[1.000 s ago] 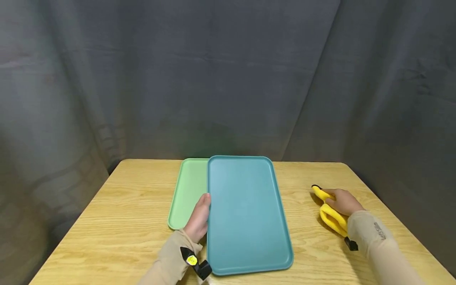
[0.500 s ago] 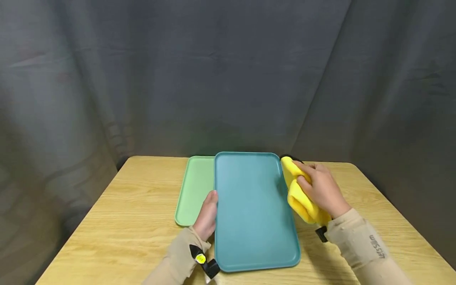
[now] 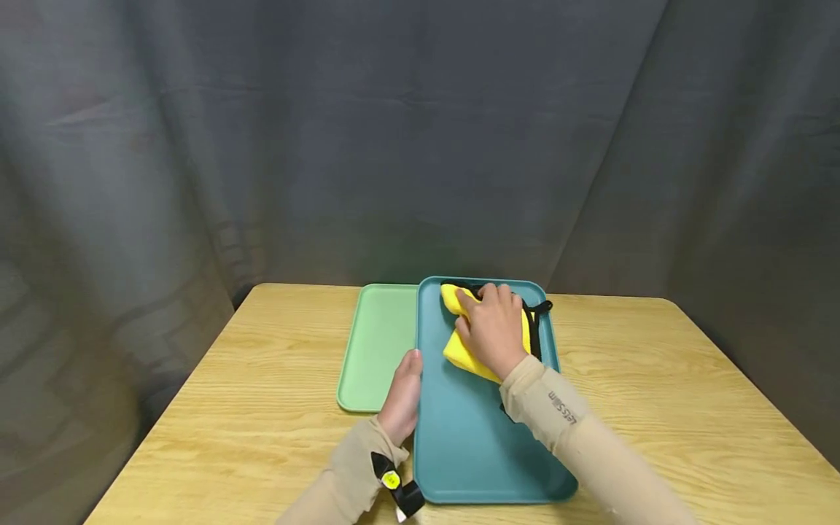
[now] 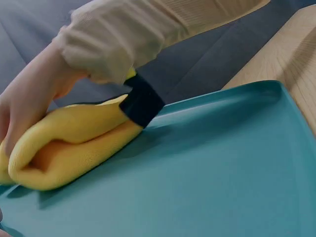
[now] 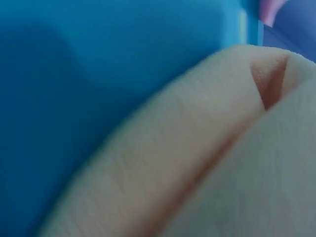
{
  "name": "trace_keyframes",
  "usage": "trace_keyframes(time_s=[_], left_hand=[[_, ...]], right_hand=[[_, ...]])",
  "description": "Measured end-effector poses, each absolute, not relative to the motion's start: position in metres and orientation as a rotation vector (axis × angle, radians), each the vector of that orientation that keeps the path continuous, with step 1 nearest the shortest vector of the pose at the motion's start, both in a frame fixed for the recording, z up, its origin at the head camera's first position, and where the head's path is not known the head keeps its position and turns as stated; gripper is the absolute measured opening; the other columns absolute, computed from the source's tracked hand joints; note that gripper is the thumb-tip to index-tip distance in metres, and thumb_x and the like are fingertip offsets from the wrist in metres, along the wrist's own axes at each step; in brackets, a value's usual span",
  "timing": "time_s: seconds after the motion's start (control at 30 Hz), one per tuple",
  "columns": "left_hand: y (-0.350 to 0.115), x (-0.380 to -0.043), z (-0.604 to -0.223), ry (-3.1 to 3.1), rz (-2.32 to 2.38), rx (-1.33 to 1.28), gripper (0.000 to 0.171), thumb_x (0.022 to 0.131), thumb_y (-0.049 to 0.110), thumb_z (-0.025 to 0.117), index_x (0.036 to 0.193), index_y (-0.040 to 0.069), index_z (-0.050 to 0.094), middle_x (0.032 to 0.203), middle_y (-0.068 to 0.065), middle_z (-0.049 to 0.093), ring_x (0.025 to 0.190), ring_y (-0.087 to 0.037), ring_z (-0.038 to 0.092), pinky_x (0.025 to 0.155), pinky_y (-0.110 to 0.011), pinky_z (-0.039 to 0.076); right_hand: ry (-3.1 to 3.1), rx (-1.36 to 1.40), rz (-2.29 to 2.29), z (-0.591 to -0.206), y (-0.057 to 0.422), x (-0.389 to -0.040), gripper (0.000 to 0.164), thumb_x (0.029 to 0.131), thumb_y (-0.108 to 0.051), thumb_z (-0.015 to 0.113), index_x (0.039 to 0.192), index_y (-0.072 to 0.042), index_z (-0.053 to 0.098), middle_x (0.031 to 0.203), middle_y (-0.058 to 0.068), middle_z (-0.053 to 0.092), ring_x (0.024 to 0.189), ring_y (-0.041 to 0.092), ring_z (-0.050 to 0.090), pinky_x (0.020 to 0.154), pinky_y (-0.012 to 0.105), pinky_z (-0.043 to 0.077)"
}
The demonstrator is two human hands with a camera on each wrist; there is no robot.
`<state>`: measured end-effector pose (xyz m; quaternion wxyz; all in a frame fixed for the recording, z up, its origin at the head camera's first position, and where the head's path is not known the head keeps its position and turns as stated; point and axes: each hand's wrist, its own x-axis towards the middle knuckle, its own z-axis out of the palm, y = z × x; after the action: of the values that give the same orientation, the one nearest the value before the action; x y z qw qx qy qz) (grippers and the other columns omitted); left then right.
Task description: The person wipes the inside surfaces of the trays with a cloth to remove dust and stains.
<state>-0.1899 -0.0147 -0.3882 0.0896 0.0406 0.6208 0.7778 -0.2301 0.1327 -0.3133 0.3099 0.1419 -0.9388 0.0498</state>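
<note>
A yellow cloth (image 3: 469, 357) with black edging lies folded and bunched on the far half of a blue tray (image 3: 485, 452). From above, my right hand (image 3: 492, 324) grips this cloth, its fingers spread over the folds. The left wrist view shows a thick loop of the cloth (image 4: 64, 148) against the tray's surface. My left hand (image 3: 403, 397) holds the tray's left edge, thumb at the rim; its other fingers are hidden. Cloth folds (image 5: 163, 138) fill much of the right wrist view, looking pale there, with the tray (image 5: 74, 74) behind.
A light green tray (image 3: 380, 343) lies left of the blue one, its right side covered by it. Both are on a wooden table (image 3: 262, 379). A dark grey curtain (image 3: 394, 146) hangs behind the table.
My right hand has lifted the yellow cloth off the table's right side and carried it left onto the blue tray. The left hand keeps its hold on the tray edge; the head view has shifted slightly.
</note>
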Motion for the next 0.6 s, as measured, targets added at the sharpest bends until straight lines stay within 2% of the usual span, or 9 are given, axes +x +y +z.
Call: trace_keyframes(time_s=[0.2, 0.33, 0.6], left_hand=[[-0.0124, -0.1897, -0.3886, 1.843, 2.317, 0.139, 0.052, 0.104, 0.031, 0.018, 0.146, -0.001, 0.018, 0.146, -0.025, 0.029, 0.137, -0.040, 0.027, 0.115, -0.051, 0.022], [-0.0131, -0.1912, -0.3897, 1.835, 2.318, 0.133, 0.051, 0.105, 0.031, 0.019, 0.145, 0.001, 0.020, 0.146, -0.023, 0.029, 0.137, -0.038, 0.026, 0.115, -0.050, 0.022], [-0.0118, -0.1913, -0.3923, 1.864, 2.307, 0.104, 0.054, 0.105, 0.031, 0.019, 0.148, 0.001, 0.012, 0.154, -0.022, 0.015, 0.143, -0.039, 0.011, 0.118, -0.052, 0.012]], right_hand=[[-2.540, 0.404, 0.178, -0.3210, 0.1270, -0.2362, 0.040, 0.084, -0.025, 0.059, 0.123, -0.017, 0.063, 0.114, 0.022, 0.057, 0.107, 0.038, 0.047, 0.098, 0.055, 0.034], [-2.662, 0.418, 0.205, -0.3204, 0.1285, -0.2367, 0.047, 0.085, -0.030, 0.058, 0.131, -0.018, 0.056, 0.127, 0.026, 0.052, 0.118, 0.044, 0.046, 0.103, 0.060, 0.032], [-2.741, 0.487, 0.176, -0.3199, 0.1332, -0.2413, 0.050, 0.085, -0.030, 0.057, 0.133, -0.020, 0.053, 0.113, 0.023, 0.059, 0.110, 0.036, 0.050, 0.103, 0.058, 0.032]])
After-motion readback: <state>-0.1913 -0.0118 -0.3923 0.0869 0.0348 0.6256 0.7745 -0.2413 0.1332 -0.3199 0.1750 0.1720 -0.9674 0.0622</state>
